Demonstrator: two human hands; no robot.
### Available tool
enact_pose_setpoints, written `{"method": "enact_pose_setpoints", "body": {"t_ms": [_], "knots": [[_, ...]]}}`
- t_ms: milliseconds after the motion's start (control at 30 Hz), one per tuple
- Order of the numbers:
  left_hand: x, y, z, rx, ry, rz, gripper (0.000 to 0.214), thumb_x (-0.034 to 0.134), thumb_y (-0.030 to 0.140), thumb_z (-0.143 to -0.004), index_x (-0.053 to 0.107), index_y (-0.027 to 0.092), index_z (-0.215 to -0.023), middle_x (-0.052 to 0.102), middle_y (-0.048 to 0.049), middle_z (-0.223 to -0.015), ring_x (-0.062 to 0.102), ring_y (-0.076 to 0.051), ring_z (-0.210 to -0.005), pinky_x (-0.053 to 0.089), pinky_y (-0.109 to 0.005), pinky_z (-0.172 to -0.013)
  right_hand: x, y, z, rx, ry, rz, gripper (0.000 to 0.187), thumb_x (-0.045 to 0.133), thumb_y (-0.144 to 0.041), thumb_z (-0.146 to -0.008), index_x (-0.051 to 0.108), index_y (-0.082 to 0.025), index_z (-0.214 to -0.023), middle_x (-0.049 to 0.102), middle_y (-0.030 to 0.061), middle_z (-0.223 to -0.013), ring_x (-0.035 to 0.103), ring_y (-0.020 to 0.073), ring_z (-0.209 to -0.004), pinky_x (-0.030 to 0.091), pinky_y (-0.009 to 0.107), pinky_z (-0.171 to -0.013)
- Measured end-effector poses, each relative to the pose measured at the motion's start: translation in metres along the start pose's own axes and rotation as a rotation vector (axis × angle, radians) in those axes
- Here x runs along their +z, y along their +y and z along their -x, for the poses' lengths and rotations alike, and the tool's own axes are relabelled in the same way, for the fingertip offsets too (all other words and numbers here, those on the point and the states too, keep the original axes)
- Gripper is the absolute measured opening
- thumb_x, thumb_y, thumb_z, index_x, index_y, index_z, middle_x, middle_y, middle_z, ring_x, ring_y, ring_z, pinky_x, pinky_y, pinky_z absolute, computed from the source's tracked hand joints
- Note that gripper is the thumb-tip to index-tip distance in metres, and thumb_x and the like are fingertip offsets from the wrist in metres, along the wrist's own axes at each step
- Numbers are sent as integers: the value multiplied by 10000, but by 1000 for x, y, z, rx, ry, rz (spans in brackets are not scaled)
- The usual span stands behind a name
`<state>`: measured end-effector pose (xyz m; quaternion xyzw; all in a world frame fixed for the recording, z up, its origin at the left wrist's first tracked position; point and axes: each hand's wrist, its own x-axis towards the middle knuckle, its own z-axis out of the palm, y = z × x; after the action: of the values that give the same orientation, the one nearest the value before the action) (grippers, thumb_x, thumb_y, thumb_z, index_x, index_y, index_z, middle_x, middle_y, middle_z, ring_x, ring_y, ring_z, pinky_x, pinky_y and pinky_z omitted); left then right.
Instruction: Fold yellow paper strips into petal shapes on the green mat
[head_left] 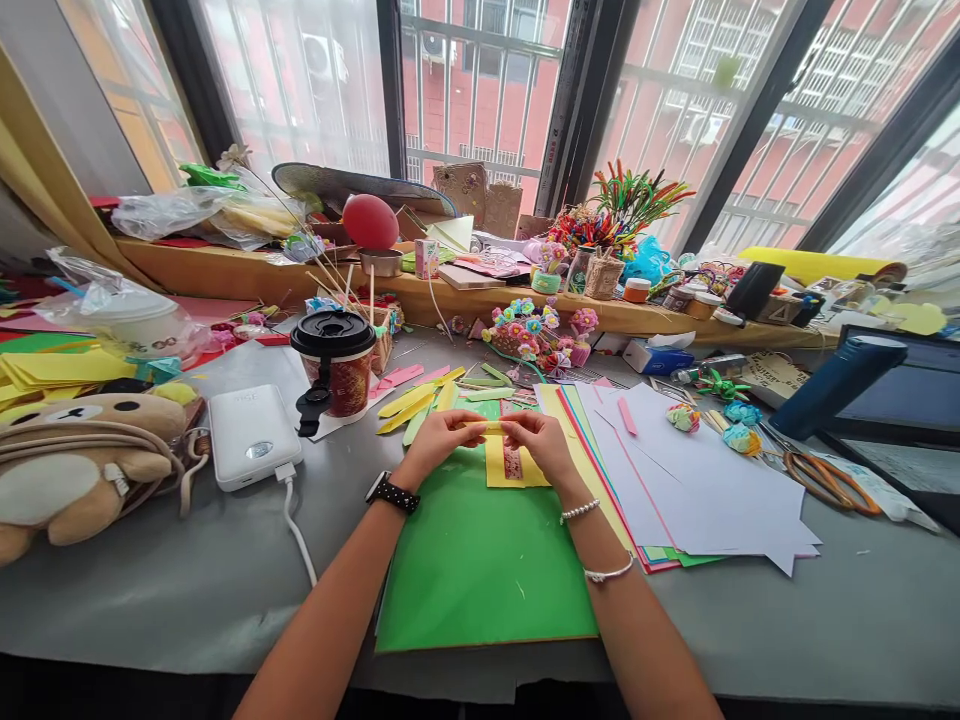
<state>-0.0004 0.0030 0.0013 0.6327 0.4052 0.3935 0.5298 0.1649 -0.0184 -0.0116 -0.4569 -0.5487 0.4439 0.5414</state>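
Observation:
My left hand (439, 440) and my right hand (541, 442) meet over the table, both pinching a thin yellow paper strip (485, 427) between fingertips. Under them lies a small yellow paper piece (504, 470) with a patterned red strip on it, resting on a large green sheet (480, 565). Loose yellow and green paper strips (416, 403) lie just beyond my left hand. A black watch sits on my left wrist, and bead bracelets on my right.
A stack of white and coloured paper (697, 480) lies at right, with scissors (829, 482) and a dark glue gun (832, 385) further right. A lidded coffee cup (335, 365), a white power bank (251, 437) and a plush bear (75, 460) are at left. Craft clutter fills the windowsill.

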Motion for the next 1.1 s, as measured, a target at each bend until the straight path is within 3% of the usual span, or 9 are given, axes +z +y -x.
{"method": "enact_pose_setpoints", "body": {"t_ms": [567,767,933,1100], "knots": [[4,0,0,12,37,-9,305,666,379,-538,669,142,-730,673,-34,-693,618,-158,-599,502,-265,-604,1,5,-2,41,-48,43,266,640,-374,-573,625,-139,-697,590,13,-584,544,105,-479,435,228,-489],[4,-2,-1,-39,51,19,271,684,342,-518,671,135,-693,663,-24,-630,612,-148,-570,500,-258,-595,5,6,-2,44,6,81,229,639,-364,-578,605,-143,-630,556,-8,-519,523,99,-434,413,218,-454],[2,-2,0,-76,14,46,300,674,338,-545,662,124,-754,657,-37,-691,607,-153,-639,489,-260,-624,6,5,0,14,7,90,230,637,-376,-581,593,-152,-613,552,-13,-533,515,97,-441,419,218,-450],[1,-4,-1,-16,17,92,306,680,312,-545,638,123,-783,639,-23,-728,581,-125,-649,478,-239,-629,7,5,2,39,-37,26,242,650,-379,-572,591,-149,-617,549,-19,-550,522,89,-459,443,210,-465]]}}
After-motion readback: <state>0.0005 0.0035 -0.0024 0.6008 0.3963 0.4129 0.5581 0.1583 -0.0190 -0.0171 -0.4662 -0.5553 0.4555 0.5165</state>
